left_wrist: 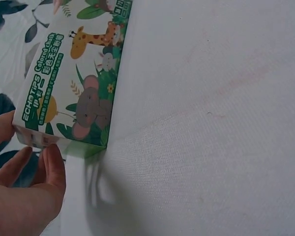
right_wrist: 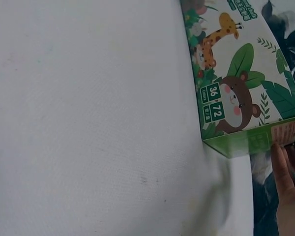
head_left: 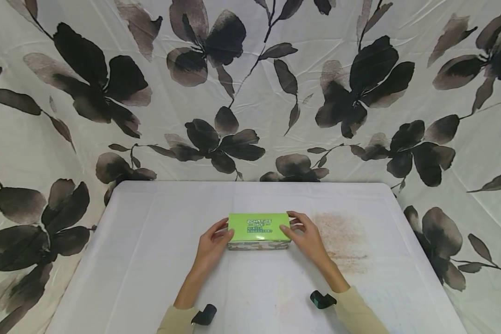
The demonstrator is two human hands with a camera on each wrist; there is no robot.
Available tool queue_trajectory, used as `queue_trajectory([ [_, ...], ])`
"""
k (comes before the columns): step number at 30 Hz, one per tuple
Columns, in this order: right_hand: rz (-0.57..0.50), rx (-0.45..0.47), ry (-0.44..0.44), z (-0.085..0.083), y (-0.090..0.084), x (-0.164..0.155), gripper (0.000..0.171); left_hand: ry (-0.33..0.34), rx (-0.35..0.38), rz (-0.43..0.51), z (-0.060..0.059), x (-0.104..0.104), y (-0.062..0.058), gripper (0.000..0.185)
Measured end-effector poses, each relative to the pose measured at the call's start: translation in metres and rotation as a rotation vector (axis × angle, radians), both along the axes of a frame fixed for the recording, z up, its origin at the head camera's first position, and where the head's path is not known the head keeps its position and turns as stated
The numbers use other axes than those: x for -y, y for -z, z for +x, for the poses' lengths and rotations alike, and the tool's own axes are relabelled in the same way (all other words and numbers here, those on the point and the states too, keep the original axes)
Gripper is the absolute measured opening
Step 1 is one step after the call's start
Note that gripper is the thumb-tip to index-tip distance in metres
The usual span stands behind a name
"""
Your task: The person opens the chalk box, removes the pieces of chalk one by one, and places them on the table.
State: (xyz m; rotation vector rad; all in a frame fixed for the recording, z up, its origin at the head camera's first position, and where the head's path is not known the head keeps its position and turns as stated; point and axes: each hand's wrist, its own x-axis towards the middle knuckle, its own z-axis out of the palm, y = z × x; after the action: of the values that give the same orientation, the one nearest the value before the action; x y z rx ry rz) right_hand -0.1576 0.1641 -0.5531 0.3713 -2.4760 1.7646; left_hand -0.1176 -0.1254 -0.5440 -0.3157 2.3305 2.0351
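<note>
A box of colored chalk (head_left: pixel 259 226) with a bright green top stands at the middle of the white table, held at both ends. My left hand (head_left: pixel 212 243) grips its left end, thumb near the top edge and fingers against the end face. At the opposite end, my right hand (head_left: pixel 309 240) holds it the same way. The left wrist view shows the chalk box's (left_wrist: pixel 64 78) white side with an elephant and a giraffe, the fingertips at its end. In the right wrist view a bear and the numbers 36 and 72 are printed near the box's corner (right_wrist: pixel 236 103).
The white cloth-covered table (head_left: pixel 158 260) has a reddish-brown smudge (head_left: pixel 344 241) right of the box. Behind and around it hangs a pale curtain (head_left: pixel 275 116) with dark flowers. A small black device sits at each wrist, near the beige sleeves (head_left: pixel 359 308).
</note>
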Motion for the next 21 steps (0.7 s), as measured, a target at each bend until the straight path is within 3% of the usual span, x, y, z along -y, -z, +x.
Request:
queue_trajectory([
  [7,0.022,0.010,-0.003,0.007,0.001,-0.003,0.056,0.014,-0.029,0.016,0.007,0.000,0.004,0.050],
  [13,0.204,-0.089,-0.031,0.004,-0.008,-0.005,0.055,0.064,-0.060,0.016,0.008,0.002,0.010,0.057],
  [17,0.278,-0.177,-0.095,-0.002,-0.017,-0.003,0.054,0.128,-0.078,-0.065,0.006,0.006,0.014,0.080],
  [21,0.317,-0.207,-0.190,-0.005,-0.028,0.005,0.056,0.222,-0.105,-0.156,0.002,0.012,0.020,0.103],
])
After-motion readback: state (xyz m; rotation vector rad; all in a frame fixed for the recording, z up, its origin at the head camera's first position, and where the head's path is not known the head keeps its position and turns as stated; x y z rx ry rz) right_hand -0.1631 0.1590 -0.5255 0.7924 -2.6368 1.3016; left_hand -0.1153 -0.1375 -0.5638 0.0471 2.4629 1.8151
